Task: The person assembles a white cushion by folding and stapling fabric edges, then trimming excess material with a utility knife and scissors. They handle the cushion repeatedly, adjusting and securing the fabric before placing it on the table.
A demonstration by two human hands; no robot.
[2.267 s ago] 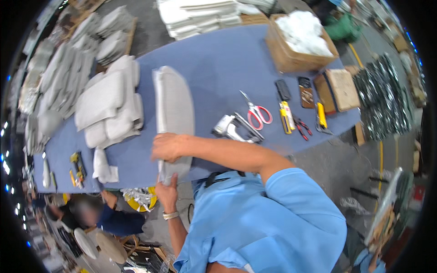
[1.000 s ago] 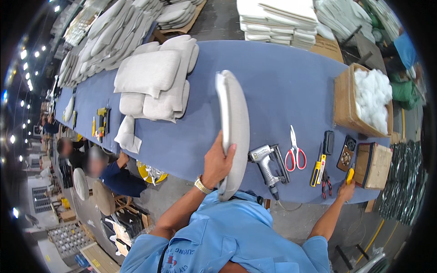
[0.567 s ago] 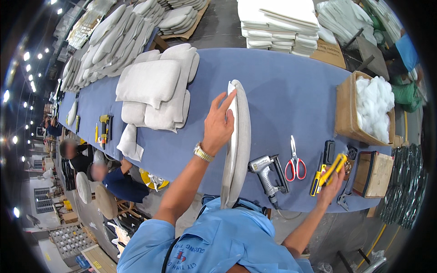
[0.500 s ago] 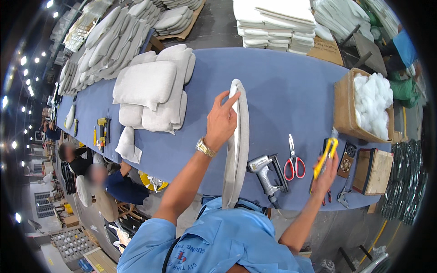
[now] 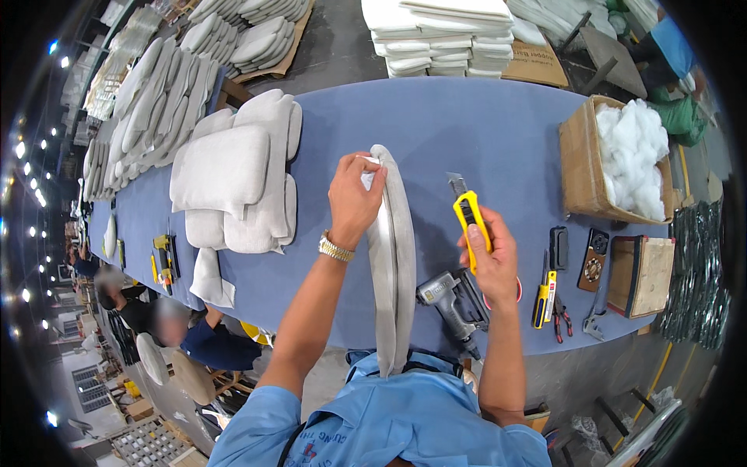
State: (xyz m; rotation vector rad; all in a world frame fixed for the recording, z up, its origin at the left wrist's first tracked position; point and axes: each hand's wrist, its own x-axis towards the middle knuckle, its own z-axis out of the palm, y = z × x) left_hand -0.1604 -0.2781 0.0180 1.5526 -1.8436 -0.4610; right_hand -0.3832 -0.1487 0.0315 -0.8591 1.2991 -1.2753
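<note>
The left hand (image 5: 354,201) grips the top of one long grey cushion (image 5: 393,257), which stands on its edge on the blue table (image 5: 467,124). The right hand (image 5: 492,255) is closed around one yellow knife (image 5: 470,216), blade up, just beside the cushion. One staple gun (image 5: 451,300) lies near.

The table (image 5: 467,132) is plain blue. The cushion (image 5: 393,257) on it is pale grey, as are the pads (image 5: 233,179) stacked to the left. The knife (image 5: 471,222) is yellow with black trim. The stapler (image 5: 451,300) is grey and black. A brown box (image 5: 580,175) holds white stuffing (image 5: 634,156). The watch (image 5: 336,249) looks gold, though small. The shirt (image 5: 405,420) is light blue.
</note>
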